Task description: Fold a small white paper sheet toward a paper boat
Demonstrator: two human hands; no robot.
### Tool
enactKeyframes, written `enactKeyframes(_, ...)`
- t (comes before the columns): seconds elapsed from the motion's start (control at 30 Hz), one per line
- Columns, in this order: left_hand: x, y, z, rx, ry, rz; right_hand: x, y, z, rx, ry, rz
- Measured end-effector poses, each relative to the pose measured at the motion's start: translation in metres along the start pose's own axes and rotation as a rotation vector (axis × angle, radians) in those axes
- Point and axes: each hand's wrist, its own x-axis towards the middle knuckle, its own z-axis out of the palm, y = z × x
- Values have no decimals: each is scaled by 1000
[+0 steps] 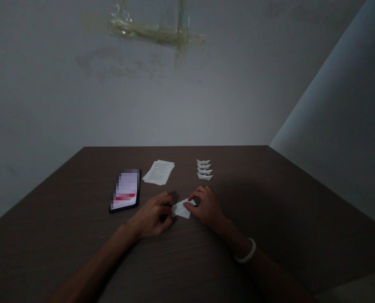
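A small folded sheet of white paper (181, 209) lies on the table between my two hands, with crease lines across it. My left hand (155, 213) grips its left end, fingers curled and their tips partly hidden. At the paper's upper right, my right hand (206, 206) pinches the edge between thumb and forefinger. Beyond my right hand, several small white paper boats (204, 177) stand in a row running away from me. A stack of printed paper sheets (159, 172) rests beyond my left hand.
A phone (126, 189) with a lit, blurred screen lies left of the paper stack. The dark brown wooden table (269, 202) reaches back to a grey wall (187, 109) with stains and shiny tape. A pale bracelet (246, 251) circles my right wrist.
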Motion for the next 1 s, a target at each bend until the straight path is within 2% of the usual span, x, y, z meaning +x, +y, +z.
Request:
enactKeyframes(0.2,-2,-3,7,-47,85,29,0,0,2,-10,25,-22)
enactKeyframes(0.53,3,9,6,-47,-44,-6,7,12,-5,-91,65,-9)
enactKeyframes(0.73,2,8,9,-79,-12,-42,6,12,-2,-46,-2,-77)
enactKeyframes(0.87,2,7,10,-88,32,-38,6,11,-2,-38,-4,-58)
enactKeyframes(1.0,4,7,9,-74,23,-42,5,9,-2,-50,-4,-49)
